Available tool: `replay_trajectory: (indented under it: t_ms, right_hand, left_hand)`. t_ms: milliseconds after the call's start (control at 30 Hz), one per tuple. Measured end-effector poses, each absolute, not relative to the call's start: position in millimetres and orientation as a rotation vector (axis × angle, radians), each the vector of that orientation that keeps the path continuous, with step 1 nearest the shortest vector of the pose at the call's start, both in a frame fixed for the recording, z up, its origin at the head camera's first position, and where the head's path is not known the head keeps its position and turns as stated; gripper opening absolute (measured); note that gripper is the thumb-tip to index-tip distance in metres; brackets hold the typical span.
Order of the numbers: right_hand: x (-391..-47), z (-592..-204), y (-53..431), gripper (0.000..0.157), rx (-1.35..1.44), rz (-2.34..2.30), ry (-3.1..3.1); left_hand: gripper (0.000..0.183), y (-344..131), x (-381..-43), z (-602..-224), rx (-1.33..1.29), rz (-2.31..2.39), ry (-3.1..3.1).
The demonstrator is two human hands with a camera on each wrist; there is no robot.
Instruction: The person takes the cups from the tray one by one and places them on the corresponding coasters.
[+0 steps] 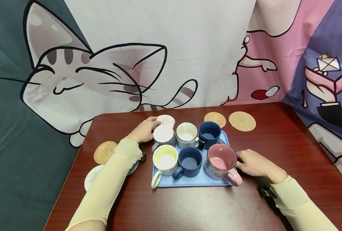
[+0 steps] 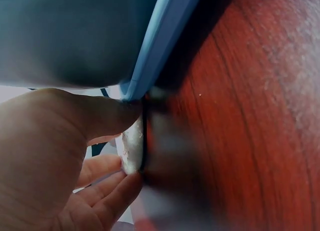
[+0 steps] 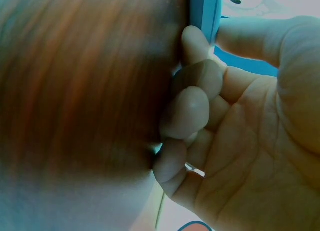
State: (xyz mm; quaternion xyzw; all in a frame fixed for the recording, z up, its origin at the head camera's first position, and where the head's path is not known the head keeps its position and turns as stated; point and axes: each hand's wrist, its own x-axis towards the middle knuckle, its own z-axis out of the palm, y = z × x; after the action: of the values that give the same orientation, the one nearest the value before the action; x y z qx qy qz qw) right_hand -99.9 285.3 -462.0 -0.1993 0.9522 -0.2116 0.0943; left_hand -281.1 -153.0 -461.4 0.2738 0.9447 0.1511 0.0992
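Observation:
A blue tray [image 1: 192, 181] bears several mugs: a grey one [image 1: 164, 136], a cream one [image 1: 186, 141], a pale yellow one [image 1: 165, 166], a pink one [image 1: 216, 171] and two dark blue mugs [image 1: 210, 141]. My left hand [image 1: 142, 131] is at the tray's back left corner. In the left wrist view its thumb lies at the tray's edge [image 2: 160, 46], its loosely bent fingers spread away beside a white coaster [image 2: 132, 146]. On the other side, my right hand [image 1: 254, 162] pinches the tray's right edge [image 3: 204, 11], thumb on one side, curled fingers on the other.
Two round woven coasters [image 1: 242, 121] lie behind the tray at the right. Left of it are a yellow coaster [image 1: 105, 152] and a white one [image 1: 92, 176], partly behind my left sleeve. A cartoon cloth [image 1: 208, 48] hangs beyond the wooden table [image 1: 188, 208].

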Motion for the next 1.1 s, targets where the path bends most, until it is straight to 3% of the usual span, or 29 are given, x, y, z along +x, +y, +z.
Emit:
replay_trajectory:
  t_ms: [1100]
  right_hand:
    - [-99.2, -460.3, 284.0, 0.010, -0.611, -0.613, 2.832]
  left_hand:
    - [0.052, -164.9, -267.1, -455.6, 0.896, 0.437, 2.897]
